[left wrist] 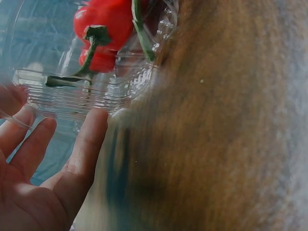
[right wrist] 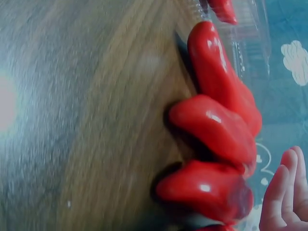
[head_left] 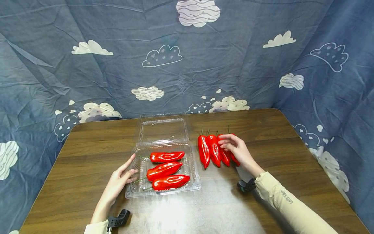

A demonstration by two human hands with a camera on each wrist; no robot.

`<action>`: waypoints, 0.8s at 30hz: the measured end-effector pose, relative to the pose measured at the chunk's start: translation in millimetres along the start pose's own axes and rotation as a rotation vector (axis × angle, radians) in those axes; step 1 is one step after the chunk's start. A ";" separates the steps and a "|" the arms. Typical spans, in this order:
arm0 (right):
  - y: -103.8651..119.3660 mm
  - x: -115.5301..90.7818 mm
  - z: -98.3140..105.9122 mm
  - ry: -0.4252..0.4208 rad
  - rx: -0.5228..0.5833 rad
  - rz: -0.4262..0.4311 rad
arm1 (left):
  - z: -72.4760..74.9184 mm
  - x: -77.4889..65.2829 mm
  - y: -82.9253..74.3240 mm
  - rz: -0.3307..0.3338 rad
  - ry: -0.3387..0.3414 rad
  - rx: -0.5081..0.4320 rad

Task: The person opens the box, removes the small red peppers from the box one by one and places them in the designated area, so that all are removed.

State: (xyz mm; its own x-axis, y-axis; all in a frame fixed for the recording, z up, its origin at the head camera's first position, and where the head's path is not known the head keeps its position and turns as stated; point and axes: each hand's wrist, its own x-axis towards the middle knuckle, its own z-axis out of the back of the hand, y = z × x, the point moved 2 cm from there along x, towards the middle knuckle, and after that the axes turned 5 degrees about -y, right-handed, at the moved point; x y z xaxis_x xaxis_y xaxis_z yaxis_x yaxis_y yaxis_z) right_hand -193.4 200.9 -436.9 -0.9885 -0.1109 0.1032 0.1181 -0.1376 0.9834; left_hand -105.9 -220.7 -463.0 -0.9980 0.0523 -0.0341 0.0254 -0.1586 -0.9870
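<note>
A clear plastic clamshell box (head_left: pixel 193 177) lies with its lid (head_left: pixel 163 130) folded back. Inside are three red chili peppers (head_left: pixel 170 182), stems to the left. My left hand (head_left: pixel 118 182) is at the box's left side, its extended fingers (left wrist: pixel 89 139) right at the ridged plastic wall. Several more red peppers (head_left: pixel 204 151) lie side by side to the right of the box, stems pointing away. Over the right end of this row hovers my right hand (head_left: pixel 238 151), fingers loosely bent and partly hiding the rightmost peppers. In the right wrist view its fingers (right wrist: pixel 274 197) hold nothing.
All of this is on a brown wooden table (head_left: pixel 87 156) with a bright glare patch at the front. A blue cloth (head_left: pixel 117 74) with white clouds hangs behind the table's back edge and along the right side.
</note>
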 end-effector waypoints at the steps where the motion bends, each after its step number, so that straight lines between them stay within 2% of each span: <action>1: 0.1 0.1 -1.5 0.006 0.000 0.001 | -0.1 -0.1 -0.1 0.000 0.001 -0.001; 11: 3.3 1.1 -20.2 0.111 0.037 0.050 | -0.2 -0.3 -0.1 -0.006 0.000 0.000; 18: 9.6 0.0 -35.9 0.148 0.047 0.005 | 0.0 -0.5 -0.4 -0.014 0.006 -0.003; 24: 16.8 -1.7 -49.1 0.201 0.052 0.023 | 0.0 0.0 -0.8 -0.034 0.015 -0.008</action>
State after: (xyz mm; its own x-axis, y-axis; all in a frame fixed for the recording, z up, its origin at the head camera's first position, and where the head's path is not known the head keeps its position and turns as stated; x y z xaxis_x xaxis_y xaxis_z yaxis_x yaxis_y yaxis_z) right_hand -185.0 150.4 -427.9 -0.9462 -0.3082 0.0989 0.1303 -0.0828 0.9880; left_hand -105.9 -220.6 -462.1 -0.9974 0.0726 -0.0029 -0.0080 -0.1491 -0.9888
